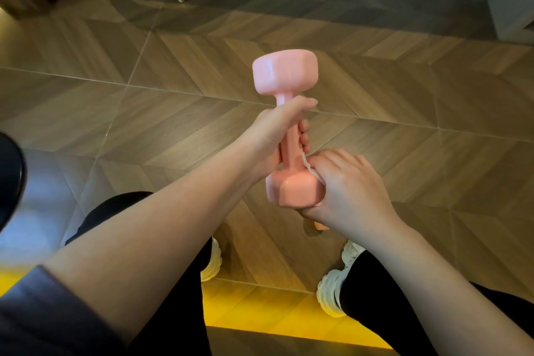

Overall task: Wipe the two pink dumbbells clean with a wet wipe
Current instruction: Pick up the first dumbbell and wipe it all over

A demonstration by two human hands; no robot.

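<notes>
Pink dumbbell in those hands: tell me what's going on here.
A person is wiping one pink dumbbell. The left hand grips its handle and holds it upright over the floor; the right hand wraps round the lower head, pressing a white wet wipe against it. A pink scrap shows below that hand, too hidden to identify.

Smooth glossy pink plastic dumbbell [286, 75], crumpled white cloth-like wipe [307, 166] under the right hand's grip, matt wood-look floor [144, 113]
</notes>
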